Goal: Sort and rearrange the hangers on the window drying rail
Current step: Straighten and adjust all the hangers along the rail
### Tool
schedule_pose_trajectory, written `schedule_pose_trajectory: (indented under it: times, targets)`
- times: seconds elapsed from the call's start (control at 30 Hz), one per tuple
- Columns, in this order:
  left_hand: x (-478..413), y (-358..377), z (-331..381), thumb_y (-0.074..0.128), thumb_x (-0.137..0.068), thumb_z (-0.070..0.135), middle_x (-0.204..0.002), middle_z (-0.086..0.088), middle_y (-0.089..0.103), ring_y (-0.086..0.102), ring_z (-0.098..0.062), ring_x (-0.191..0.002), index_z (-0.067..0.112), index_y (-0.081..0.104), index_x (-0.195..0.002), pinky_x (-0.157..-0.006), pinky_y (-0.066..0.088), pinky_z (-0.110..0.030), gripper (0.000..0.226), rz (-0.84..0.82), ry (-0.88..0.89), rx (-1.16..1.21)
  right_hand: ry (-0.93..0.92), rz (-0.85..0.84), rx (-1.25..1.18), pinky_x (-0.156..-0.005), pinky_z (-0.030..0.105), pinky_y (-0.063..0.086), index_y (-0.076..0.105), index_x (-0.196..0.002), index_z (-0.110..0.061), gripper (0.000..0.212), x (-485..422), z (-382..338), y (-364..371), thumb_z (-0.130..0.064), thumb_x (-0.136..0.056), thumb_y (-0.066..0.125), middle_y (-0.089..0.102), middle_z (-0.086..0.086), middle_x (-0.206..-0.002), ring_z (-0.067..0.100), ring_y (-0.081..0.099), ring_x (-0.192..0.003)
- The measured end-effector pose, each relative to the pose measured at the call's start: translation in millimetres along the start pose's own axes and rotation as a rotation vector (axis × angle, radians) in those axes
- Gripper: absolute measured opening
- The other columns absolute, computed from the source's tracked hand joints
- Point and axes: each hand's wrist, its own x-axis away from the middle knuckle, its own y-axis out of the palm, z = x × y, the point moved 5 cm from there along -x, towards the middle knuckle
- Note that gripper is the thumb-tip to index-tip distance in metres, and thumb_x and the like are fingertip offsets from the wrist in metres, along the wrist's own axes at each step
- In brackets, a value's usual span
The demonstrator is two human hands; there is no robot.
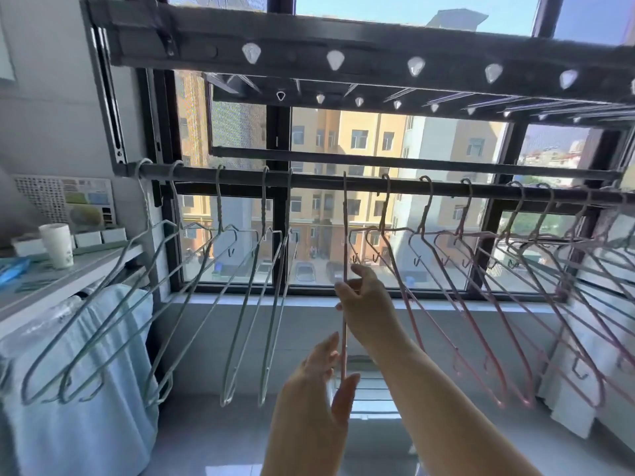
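Observation:
A dark drying rail [323, 179] runs across the window. Several pale green wire hangers [240, 304] hang on its left half and several pink hangers [457, 304] on its right half. Between the two groups one pink hanger [345, 228] hangs edge-on from the rail. My right hand [364, 297] pinches this hanger at its middle, fingers curled round the wire. My left hand [319, 379] is at its lower end, thumb and fingers on either side of the wire.
A blue towel [79, 372] drapes over a rack at the lower left. Above it a shelf [68, 280] carries a white paper cup [58, 245] and small boxes. An upper rack bar with white hooks [335, 60] spans the top. White cloth [584, 355] hangs at right.

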Motion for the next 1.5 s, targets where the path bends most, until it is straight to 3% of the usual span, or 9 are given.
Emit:
schedule_pose_trajectory:
  times: [0.1, 0.37, 0.47, 0.57, 0.67, 0.93, 1.2, 1.37, 1.5]
  targets:
    - [8, -44, 3, 0.061, -0.069, 0.044, -0.110, 0.028, 0.057, 0.054, 0.013, -0.099, 0.040, 0.050, -0.110, -0.088, 0.041, -0.005, 0.042, 0.185, 0.020, 0.009, -0.167, 0.154, 0.290, -0.099, 0.023, 0.030, 0.030, -0.137, -0.020, 0.054, 14, -11, -7, -0.024, -0.089, 0.054, 0.040, 0.001, -0.133, 0.015, 0.039, -0.121]
    - [9, -92, -27, 0.072, -0.072, 0.018, -0.098, 0.024, 0.055, 0.054, 0.009, -0.096, 0.030, 0.053, -0.112, -0.086, 0.042, -0.016, 0.047, 0.327, -0.081, -0.047, -0.141, -0.175, 0.150, -0.107, 0.035, 0.037, 0.023, -0.140, -0.021, 0.052, 26, -40, 55, -0.019, -0.094, 0.046, 0.035, 0.005, -0.144, 0.021, 0.038, -0.130]
    - [11, -86, -38, 0.070, -0.074, 0.013, -0.094, 0.025, 0.056, 0.058, 0.002, -0.095, 0.031, 0.049, -0.117, -0.086, 0.046, -0.020, 0.051, 0.240, -0.125, -0.044, -0.010, -0.222, 0.032, -0.088, 0.014, 0.045, 0.024, -0.139, -0.015, 0.049, 23, -36, 72, -0.010, -0.093, 0.042, 0.043, 0.007, -0.137, 0.015, 0.047, -0.115]
    - [13, -76, -40, 0.070, -0.075, 0.014, -0.095, 0.024, 0.059, 0.060, 0.007, -0.087, 0.026, 0.050, -0.121, -0.083, 0.047, -0.011, 0.052, 0.129, -0.111, -0.074, 0.141, -0.218, -0.226, -0.089, 0.036, 0.050, 0.042, -0.124, -0.008, 0.034, 24, -27, 82, 0.001, -0.091, 0.037, 0.058, 0.011, -0.108, 0.020, 0.054, -0.088]
    - [14, -67, -38, 0.068, -0.076, 0.012, -0.092, 0.022, 0.060, 0.059, 0.017, -0.078, 0.044, 0.041, -0.115, -0.078, 0.044, -0.001, 0.057, 0.090, -0.086, -0.091, 0.198, -0.173, -0.368, -0.071, 0.029, 0.046, 0.049, -0.116, -0.009, 0.036, 22, -18, 86, 0.007, -0.089, 0.031, 0.051, 0.002, -0.081, 0.011, 0.046, -0.068]
    - [10, -56, -43, 0.064, -0.077, 0.005, -0.084, 0.022, 0.063, 0.061, 0.015, -0.077, 0.050, 0.037, -0.109, -0.081, 0.049, -0.010, 0.061, 0.097, -0.100, -0.041, 0.232, -0.078, -0.484, -0.057, 0.021, 0.040, 0.054, -0.084, -0.027, 0.046, 16, -10, 78, 0.012, -0.087, 0.028, 0.048, 0.000, -0.080, 0.009, 0.043, -0.062]
    - [7, -53, -39, 0.063, -0.079, 0.008, -0.094, 0.013, 0.068, 0.053, 0.026, -0.074, 0.029, 0.048, -0.124, -0.074, 0.041, 0.003, 0.052, 0.075, -0.055, -0.059, 0.240, -0.042, -0.586, -0.046, 0.013, 0.040, 0.057, -0.100, -0.015, 0.040, 16, -7, 74, 0.012, -0.087, 0.031, 0.047, 0.000, -0.079, 0.007, 0.042, -0.059]
    - [7, -55, -37, 0.062, -0.079, 0.007, -0.089, 0.017, 0.065, 0.054, 0.026, -0.073, 0.028, 0.050, -0.123, -0.071, 0.040, 0.004, 0.050, 0.062, -0.077, -0.051, 0.234, -0.068, -0.470, -0.060, 0.020, 0.043, 0.053, -0.110, -0.008, 0.033, 18, -12, 72, 0.008, -0.089, 0.032, 0.053, 0.002, -0.084, 0.010, 0.049, -0.068]
    - [13, -67, -37, 0.070, -0.075, 0.027, -0.109, 0.018, 0.058, 0.053, 0.021, -0.090, 0.027, 0.043, -0.129, -0.082, 0.043, -0.002, 0.060, 0.028, -0.056, 0.007, 0.067, -0.022, -0.021, -0.108, 0.030, 0.028, 0.015, -0.145, -0.014, 0.061, 20, -23, 69, -0.014, -0.092, 0.046, 0.027, 0.006, -0.147, 0.021, 0.031, -0.133]
